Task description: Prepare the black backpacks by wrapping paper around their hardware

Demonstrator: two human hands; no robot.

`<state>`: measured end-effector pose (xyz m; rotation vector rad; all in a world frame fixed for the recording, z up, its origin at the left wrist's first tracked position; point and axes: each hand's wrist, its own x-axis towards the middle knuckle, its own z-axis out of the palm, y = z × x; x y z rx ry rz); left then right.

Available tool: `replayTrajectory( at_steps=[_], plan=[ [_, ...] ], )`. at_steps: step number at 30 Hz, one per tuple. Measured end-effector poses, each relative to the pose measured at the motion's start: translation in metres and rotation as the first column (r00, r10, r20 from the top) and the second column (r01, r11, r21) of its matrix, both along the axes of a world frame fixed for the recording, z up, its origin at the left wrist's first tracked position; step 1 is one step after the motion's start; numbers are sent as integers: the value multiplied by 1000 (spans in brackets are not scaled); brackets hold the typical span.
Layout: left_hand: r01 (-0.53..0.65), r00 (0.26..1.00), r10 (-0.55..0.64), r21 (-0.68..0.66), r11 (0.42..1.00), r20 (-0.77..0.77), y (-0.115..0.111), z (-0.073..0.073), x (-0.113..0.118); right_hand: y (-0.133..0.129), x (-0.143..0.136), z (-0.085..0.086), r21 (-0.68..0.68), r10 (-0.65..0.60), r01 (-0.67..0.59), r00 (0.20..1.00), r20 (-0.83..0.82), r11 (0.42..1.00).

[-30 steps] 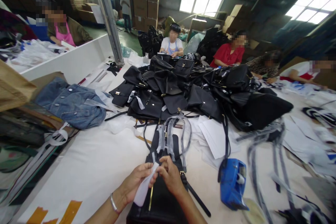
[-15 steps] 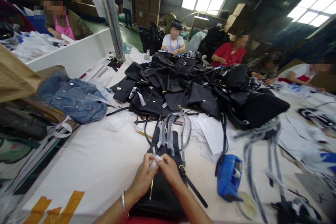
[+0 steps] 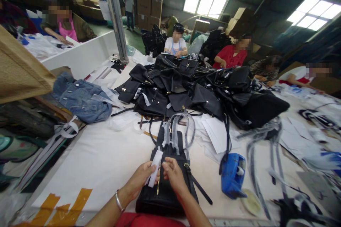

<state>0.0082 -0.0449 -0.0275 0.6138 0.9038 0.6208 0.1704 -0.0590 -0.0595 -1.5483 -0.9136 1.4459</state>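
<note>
A black backpack (image 3: 170, 198) with a gold zipper lies on the table in front of me. Clear plastic wraps its upper straps (image 3: 174, 136). Over the bag, my left hand (image 3: 144, 177) is closed around a folded white strip (image 3: 156, 166), which sticks out above and below the fingers. Just right of the strip is my right hand (image 3: 173, 172), its fingers bent and slightly apart, with nothing visible in them. A buckled black side strap (image 3: 199, 186) hangs off the bag's right side onto the table.
Black bags (image 3: 176, 88) are heaped across the table beyond. To the right stand a blue tape dispenser (image 3: 231, 177) and a roll of tape (image 3: 252, 202). White paper sheets (image 3: 217, 133) lie behind the dispenser. A denim garment (image 3: 82, 99) is on the left. Several people work around the tables.
My hands, pinching the white strip together before, have come apart. The strip now shows at greater length in my left hand, and my right hand has released it.
</note>
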Motion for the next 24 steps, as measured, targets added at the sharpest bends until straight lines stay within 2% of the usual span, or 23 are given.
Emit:
replayTrajectory(
  at_steps=[3,7,11,14,18,21,24],
  plan=[
    [-27,1000,27,6,1000,16,-3,3,1,-18,-14,-3,21,25,-25,1000,13,999],
    [-72,995,73,-15,997,74,-11,14,-2,-27,-30,-3,33,45,-46,998,35,998],
    [-123,981,122,-1,992,154,-19,22,-3,-29,-38,-3,54,5,-16,981,192,998],
    [-165,981,162,26,986,109,-22,23,2,-30,-45,0,85,-1,-35,920,393,996],
    [-160,986,161,24,987,-39,-23,21,10,-37,-56,3,152,-27,-85,787,616,985],
    [-124,986,117,-59,990,-117,-21,11,16,-43,-54,6,155,27,-208,677,736,966],
    [-71,990,57,-109,991,-130,-14,-2,22,-51,-31,17,195,148,-447,625,767,873]
  ],
)
